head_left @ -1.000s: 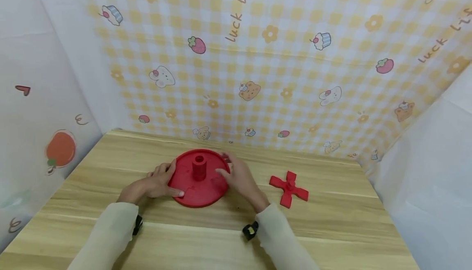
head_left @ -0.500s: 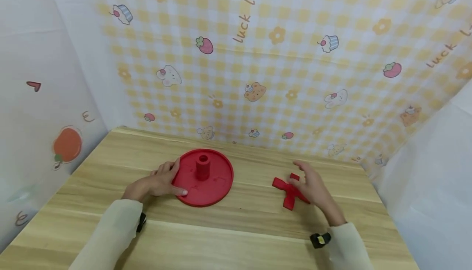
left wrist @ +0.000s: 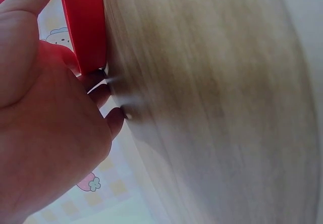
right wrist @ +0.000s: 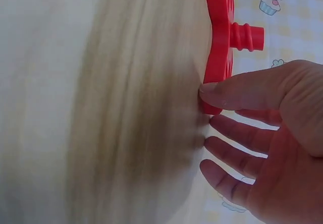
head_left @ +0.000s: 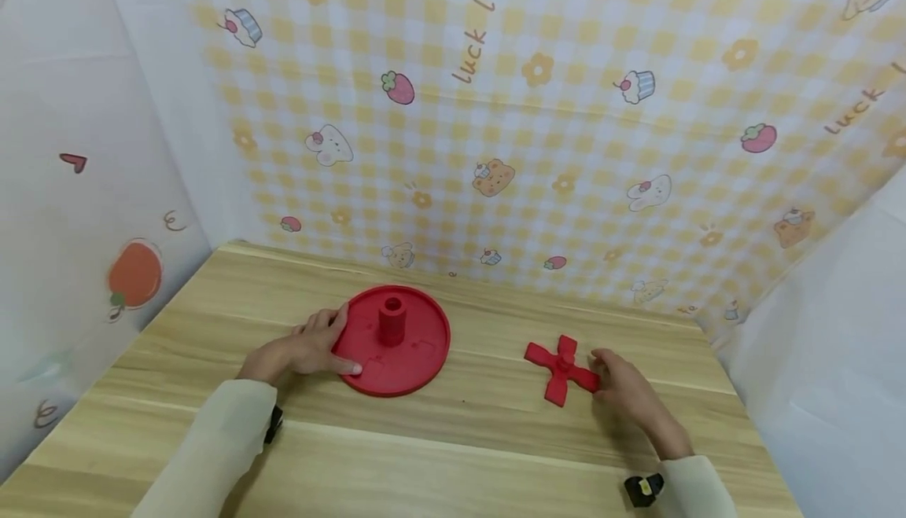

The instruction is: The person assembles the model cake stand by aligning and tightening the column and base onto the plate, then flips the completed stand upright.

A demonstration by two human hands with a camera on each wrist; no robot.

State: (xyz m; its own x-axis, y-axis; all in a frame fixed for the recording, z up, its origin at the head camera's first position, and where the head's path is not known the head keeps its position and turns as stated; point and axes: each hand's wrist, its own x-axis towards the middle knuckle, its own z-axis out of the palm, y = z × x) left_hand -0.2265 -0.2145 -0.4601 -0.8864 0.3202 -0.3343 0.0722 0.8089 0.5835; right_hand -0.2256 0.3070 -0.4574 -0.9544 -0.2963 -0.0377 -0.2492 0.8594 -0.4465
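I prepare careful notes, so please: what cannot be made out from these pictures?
Head view: marks on the red disc, too small to make out.
Left wrist view: most of the disc, cut off by picture edges.
Right wrist view: part of the red cross, cut off above; index fingertip of the right grip, hidden behind its thumb.

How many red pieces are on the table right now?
2. The round red disc is on the left, gripped by the left hand; the red cross is on the right, touched by the right hand. The hands could hide smaller pieces.
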